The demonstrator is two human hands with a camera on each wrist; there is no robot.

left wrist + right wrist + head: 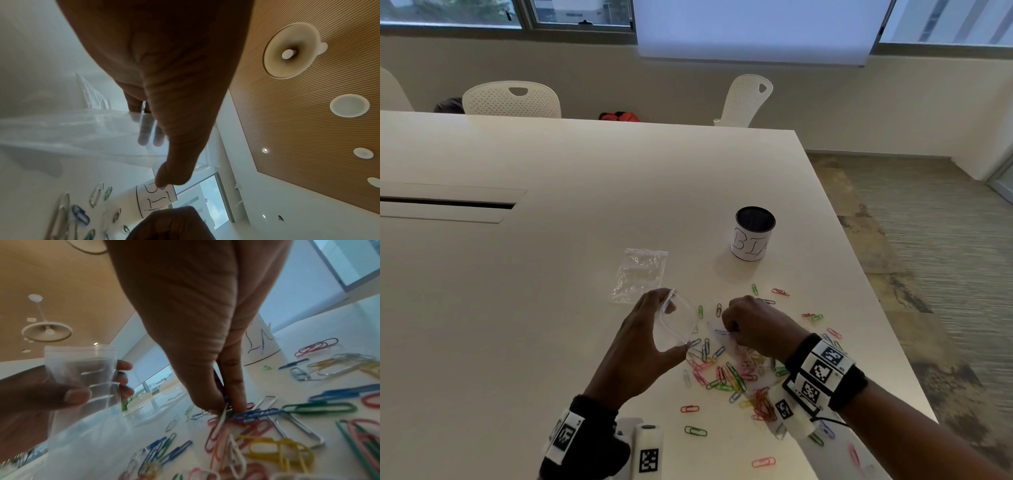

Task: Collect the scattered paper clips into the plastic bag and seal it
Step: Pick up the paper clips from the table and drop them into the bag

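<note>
Paper clips (726, 373): coloured, strewn over the near right part of the white table (551, 274), thickest just under and behind the right hand (753, 329); none can be made out inside the bag yet.
Plastic bag, head view (676, 323): clear, held off the table in the left hand (643, 342), thumb on the near edge and fingers on the far edge, its mouth spread and facing right toward the clips.
Key relation, head view: the bag's mouth lies just left of the right hand, the pile between them; the right hand is the nearer to the clips, so a short leftward carry should reach the opening.
Right hand, head view: fingers curled down into the pile, a blue clip showing at the fingertips.
Others, head view: a second clear bag (640, 277) flat beyond the left hand; a cup marked "BIN" (753, 236) further right.
Left wrist view: fingertips (144, 129) seen through the bag's film, thumb pressed on the outside, which the head view hides.
Right wrist view: thumb and fingers pinch a small bunch of clips (226, 410), white and blue among them, long axes roughly upright; the bag's sealing strip (80, 350) is uppermost.
</note>
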